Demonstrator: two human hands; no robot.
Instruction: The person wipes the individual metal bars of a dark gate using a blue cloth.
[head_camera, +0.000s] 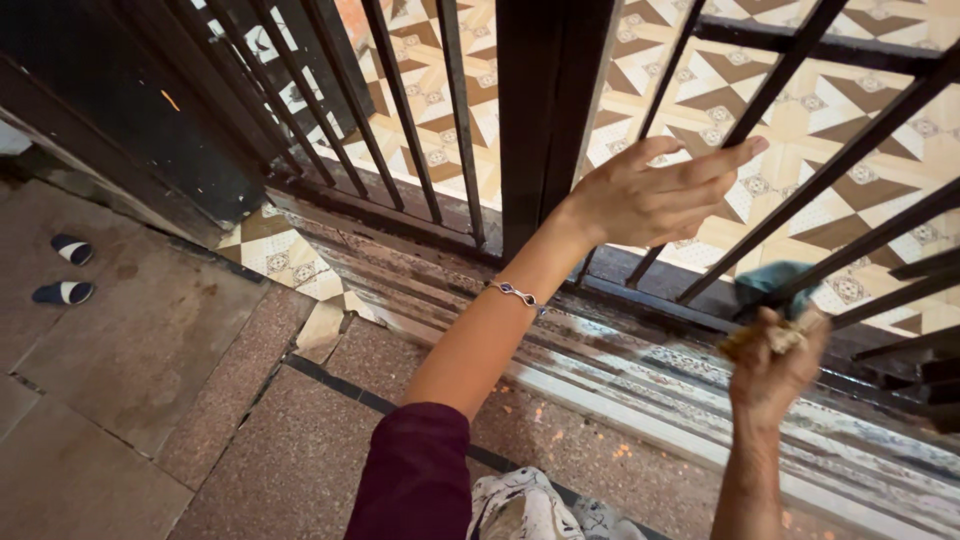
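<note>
A black iron gate (540, 110) with slanted bars stands before me over a patterned tile floor. My left hand (655, 195) reaches up to the gate, fingers stretched and spread, the fingertips touching one bar (770, 90). A thin bracelet (515, 293) sits on that wrist, and the sleeve is dark maroon. My right hand (775, 365) is lower right, closed on a teal cloth (770, 283) pressed against a lower bar. The hand looks dirty and wet.
A worn, paint-streaked stone threshold (620, 370) runs under the gate. A pair of dark slippers (65, 270) lies on the paving at the left. Speckled floor slabs fill the foreground. A dark wall panel (130, 110) stands at the upper left.
</note>
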